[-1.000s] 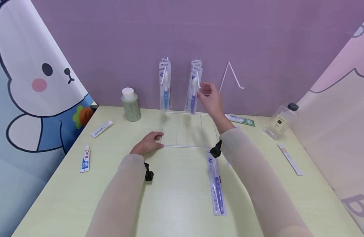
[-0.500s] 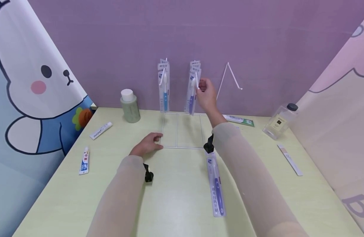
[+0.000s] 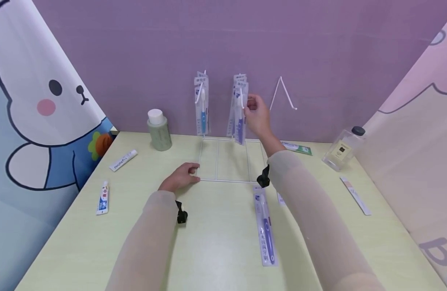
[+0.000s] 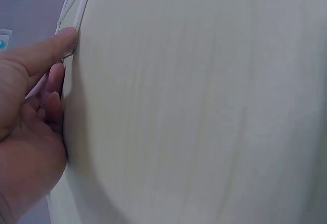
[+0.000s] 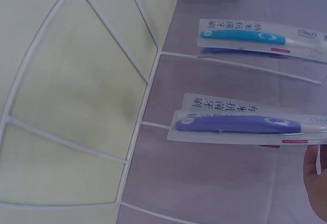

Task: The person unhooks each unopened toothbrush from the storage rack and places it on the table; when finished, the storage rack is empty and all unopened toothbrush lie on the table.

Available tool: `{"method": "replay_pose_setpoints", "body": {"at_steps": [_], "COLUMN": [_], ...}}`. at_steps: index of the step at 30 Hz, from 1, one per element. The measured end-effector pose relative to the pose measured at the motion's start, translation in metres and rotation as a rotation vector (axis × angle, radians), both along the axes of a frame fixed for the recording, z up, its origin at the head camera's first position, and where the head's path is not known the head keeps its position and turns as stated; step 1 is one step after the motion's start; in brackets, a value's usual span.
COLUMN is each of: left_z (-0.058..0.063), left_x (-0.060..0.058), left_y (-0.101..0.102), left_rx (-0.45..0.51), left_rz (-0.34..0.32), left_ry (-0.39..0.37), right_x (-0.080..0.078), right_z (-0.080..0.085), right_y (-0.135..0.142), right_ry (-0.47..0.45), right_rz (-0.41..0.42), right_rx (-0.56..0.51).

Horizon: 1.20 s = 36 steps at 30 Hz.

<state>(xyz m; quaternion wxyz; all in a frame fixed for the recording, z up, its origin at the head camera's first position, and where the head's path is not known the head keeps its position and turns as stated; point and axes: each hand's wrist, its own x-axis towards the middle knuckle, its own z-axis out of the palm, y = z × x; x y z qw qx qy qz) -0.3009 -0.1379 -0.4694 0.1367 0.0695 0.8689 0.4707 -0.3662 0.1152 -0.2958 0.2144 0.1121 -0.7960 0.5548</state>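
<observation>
My right hand (image 3: 258,116) pinches the right edge of the front purple toothbrush pack (image 3: 240,127), which hangs on the middle hook of a white wire rack (image 3: 232,180). In the right wrist view, only fingertips and part of the right hand (image 5: 318,188) show beside that pack; another pack hangs behind it. My left hand (image 3: 179,177) grips the rack's left base corner, thumb on the wire, as the left wrist view shows. Blue toothbrush packs (image 3: 203,115) hang from the left hook. The right hook (image 3: 289,93) carries nothing.
A loose purple toothbrush pack (image 3: 265,230) lies in front, with another partly under the right sleeve. Around the table stand or lie a green bottle (image 3: 160,133), two small tubes at left, a green-white tube (image 3: 299,148), a glass bottle (image 3: 341,151) and a flat strip (image 3: 355,196).
My right hand dips slightly left, then back right. The front purple pack now hangs shifted right and a little lower, apart from those behind it. My left hand stays on the rack.
</observation>
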Motion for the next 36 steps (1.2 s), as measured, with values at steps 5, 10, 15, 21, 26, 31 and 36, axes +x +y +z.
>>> {"method": "replay_pose_setpoints", "body": {"at_steps": [5,10,15,21,26,31,36], "left_z": [-0.001,0.0,0.001,0.002,0.004,0.003,0.003], "left_x": [-0.001,-0.002,-0.001,-0.001,0.001,0.001,0.0], "left_y": [0.0,0.0,-0.002,0.001,0.003,0.003,0.002], "left_rx": [0.025,0.031,0.004,-0.01,-0.039,-0.022,0.001], "left_rz": [-0.001,-0.001,0.0,-0.01,-0.004,0.006,0.005], "left_ry": [0.019,0.015,0.005,-0.001,-0.006,-0.016,-0.018], "right_x": [0.006,0.016,0.031,0.052,0.073,0.09,0.107], "right_z": [0.002,0.002,-0.003,-0.014,-0.029,-0.052,-0.081], "right_y": [0.013,0.026,0.038,0.052,0.058,0.062,0.062], "right_ry": [0.028,0.052,-0.024,-0.2,-0.345,-0.513,-0.661], "right_rz": [0.032,0.065,0.135,0.162,0.204,0.275,0.334], "right_rx": [-0.033,-0.049,-0.124,-0.16,-0.216,-0.294,-0.305]}}
